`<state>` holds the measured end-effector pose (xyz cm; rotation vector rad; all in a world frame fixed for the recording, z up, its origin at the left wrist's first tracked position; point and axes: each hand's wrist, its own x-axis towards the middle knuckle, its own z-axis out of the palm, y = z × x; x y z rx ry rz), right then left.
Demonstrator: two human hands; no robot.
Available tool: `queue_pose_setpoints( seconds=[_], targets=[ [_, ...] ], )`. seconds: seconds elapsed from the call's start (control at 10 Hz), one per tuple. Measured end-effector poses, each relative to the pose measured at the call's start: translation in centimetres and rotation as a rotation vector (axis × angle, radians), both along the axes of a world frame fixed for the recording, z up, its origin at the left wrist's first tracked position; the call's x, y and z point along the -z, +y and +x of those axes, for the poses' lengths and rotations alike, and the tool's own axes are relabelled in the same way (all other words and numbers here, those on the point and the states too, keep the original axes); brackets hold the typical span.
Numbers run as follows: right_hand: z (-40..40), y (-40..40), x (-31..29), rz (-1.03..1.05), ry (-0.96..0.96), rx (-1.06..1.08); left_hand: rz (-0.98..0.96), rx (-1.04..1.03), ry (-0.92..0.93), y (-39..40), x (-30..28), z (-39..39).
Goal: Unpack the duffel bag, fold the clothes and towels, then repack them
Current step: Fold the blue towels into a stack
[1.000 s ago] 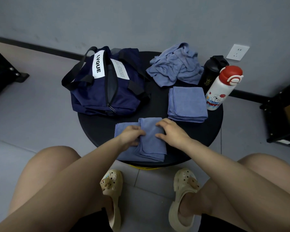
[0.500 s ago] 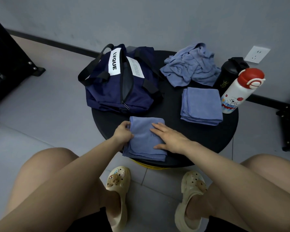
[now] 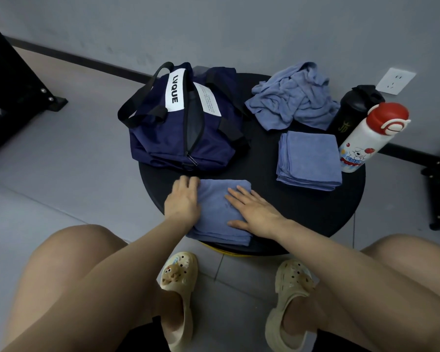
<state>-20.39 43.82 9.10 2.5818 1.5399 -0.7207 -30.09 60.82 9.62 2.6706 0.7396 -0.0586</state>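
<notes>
A folded blue towel [image 3: 217, 209] lies at the near edge of the round black table [image 3: 302, 212]. My left hand [image 3: 182, 201] rests flat on its left side, fingers straight. My right hand [image 3: 254, 212] presses flat on its right half with fingers spread. Behind the towel stands the navy duffel bag [image 3: 183, 123], its top zipper open. Right of the bag a second folded blue towel [image 3: 309, 158] lies in a neat stack. A crumpled blue garment [image 3: 292, 97] sits at the table's far side.
A white bottle with a red cap [image 3: 368, 138] and a black shaker bottle [image 3: 351, 113] stand at the table's right edge. Black frames [image 3: 8, 87] stand on the floor at far left and far right. My knees and beige clogs are below the table.
The towel's left part was folded over to the right, making a compact rectangle. My left hand opened from gripping the cloth to lying flat; my right hand flattened and slid onto the towel.
</notes>
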Motion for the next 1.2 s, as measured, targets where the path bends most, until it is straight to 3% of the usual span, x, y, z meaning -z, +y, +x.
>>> queue_pose_setpoints(
  seconds=[0.1, 0.2, 0.3, 0.8, 0.9, 1.0, 1.1, 1.2],
  targets=[
    [0.2, -0.1, 0.0, 0.025, -0.038, 0.053, 0.215, 0.316, -0.184, -0.5, 0.8, 0.2],
    [0.4, -0.4, 0.2, -0.004, -0.032, 0.079, 0.299, 0.438, 0.106, -0.5, 1.6, 0.4],
    [0.5, -0.5, 0.6, -0.034, -0.016, 0.094, 0.312, 0.429, 0.381, 0.1, 1.8, 0.5],
    [0.7, 0.4, 0.3, -0.18, 0.059, 0.147, 0.109, 0.473, 0.591, 0.9, 0.7, 2.0],
    [0.5, 0.1, -0.1, -0.144, 0.069, 0.171, 0.112, 0.433, 0.566, 0.7, 0.2, 1.9],
    [0.4, -0.1, -0.7, -0.015, 0.121, 0.277, -0.048, 0.167, 0.403, 0.5, 0.1, 1.6],
    [0.4, -0.1, -1.2, 0.13, 0.2, 0.472, -0.222, -0.048, 0.358, 1.3, 0.2, 1.4],
    [0.6, 0.0, -1.3, 0.165, 0.231, 0.64, -0.233, -0.066, 0.404, 1.8, 0.2, 1.2]
  ],
)
